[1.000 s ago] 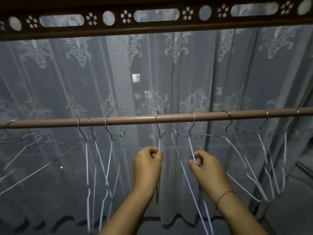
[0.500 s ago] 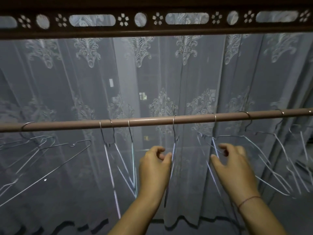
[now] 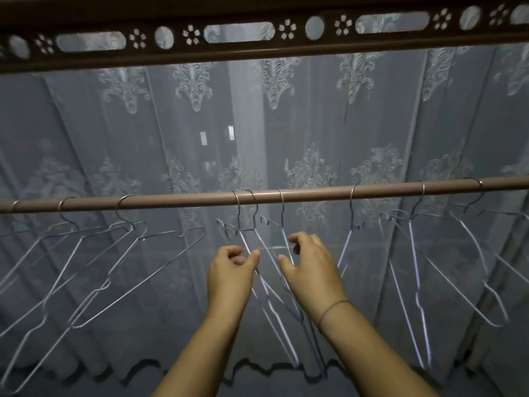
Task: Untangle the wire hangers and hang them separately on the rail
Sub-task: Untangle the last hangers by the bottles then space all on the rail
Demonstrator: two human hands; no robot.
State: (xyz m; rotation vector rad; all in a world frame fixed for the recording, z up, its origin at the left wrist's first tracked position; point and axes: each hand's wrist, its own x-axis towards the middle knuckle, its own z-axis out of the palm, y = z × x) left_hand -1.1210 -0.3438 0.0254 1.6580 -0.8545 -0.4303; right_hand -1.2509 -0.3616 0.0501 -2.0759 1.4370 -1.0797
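Note:
A brownish rail [image 3: 315, 193] runs across the view with several wire hangers on it. Three hangers in a tangled middle cluster [image 3: 257, 233] hang close together, their wires crossing below the hooks. My left hand [image 3: 232, 273] is at the cluster's left wires, fingers curled and thumb against a wire; whether it pinches the wire is unclear. My right hand [image 3: 312, 267] is at the cluster's right wires, thumb and fingers apart around a wire. Spread left hangers [image 3: 123, 253] and right hangers [image 3: 415, 253] hang apart from my hands.
A sheer patterned curtain [image 3: 286, 124] hangs right behind the rail. A dark carved pelmet [image 3: 257, 32] runs overhead. A single hanger [image 3: 353, 224] hangs just right of my right hand.
Both hands let go of the two hangers they held and moved left along the rail to the tangled cluster. The view shifted left too.

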